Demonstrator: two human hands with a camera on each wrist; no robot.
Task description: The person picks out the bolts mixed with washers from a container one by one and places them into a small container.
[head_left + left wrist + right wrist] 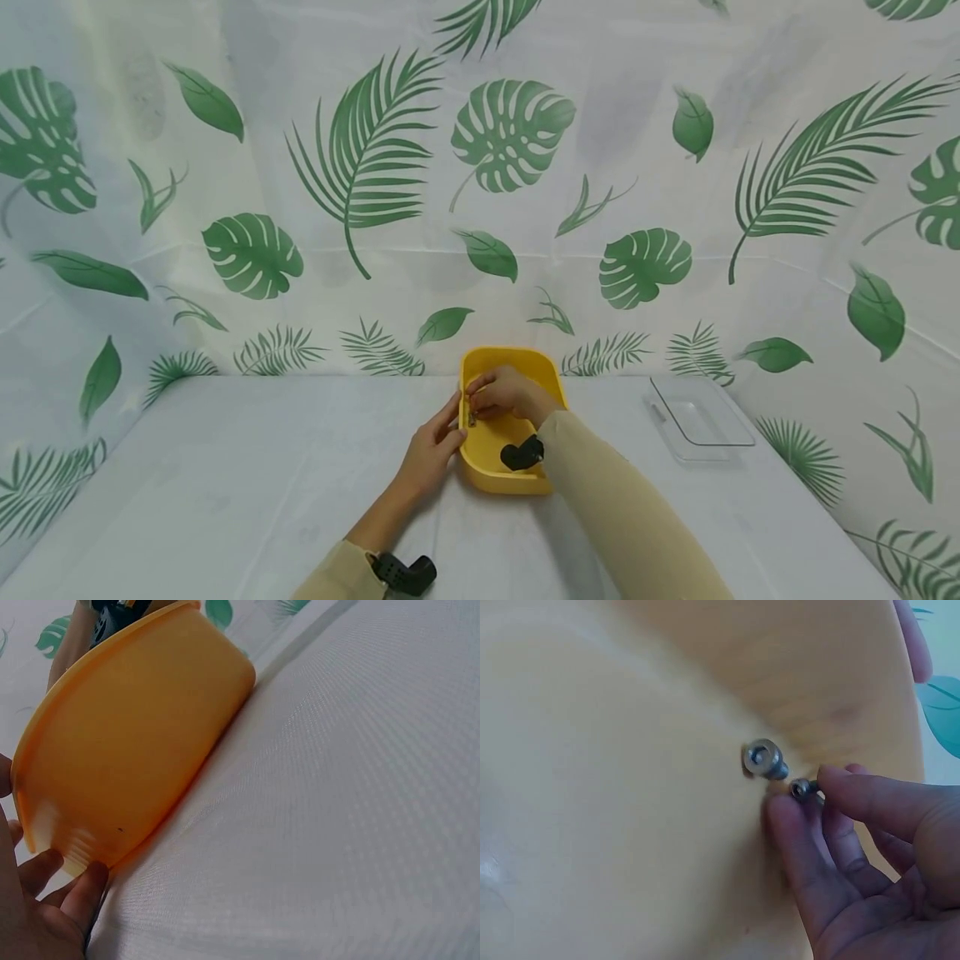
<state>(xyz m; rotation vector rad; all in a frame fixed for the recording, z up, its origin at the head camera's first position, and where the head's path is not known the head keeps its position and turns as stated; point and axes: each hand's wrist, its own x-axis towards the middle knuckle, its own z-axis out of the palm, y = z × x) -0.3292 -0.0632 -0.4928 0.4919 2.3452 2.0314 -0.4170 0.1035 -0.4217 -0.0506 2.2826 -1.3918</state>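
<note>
A yellow plastic bin point(506, 481) stands on the white-covered table near the back wall. My left hand point(429, 457) rests against its left side, with fingertips point(88, 889) touching the outer wall. Inside the bin, my right hand point(508, 392) reaches to the left wall. Its thumb and finger pinch a small hex socket screw point(801, 788), as the right wrist view shows. Right beside those fingertips, a larger hex socket bolt point(761, 757) lies on the bin's floor close to the wall.
To the right on the table sits a clear plastic container point(701, 421) with a dark-edged rim. Behind the table point(225, 483) hangs a white sheet point(405, 300) with green leaf prints. Black wrist cameras are strapped to both wrists.
</note>
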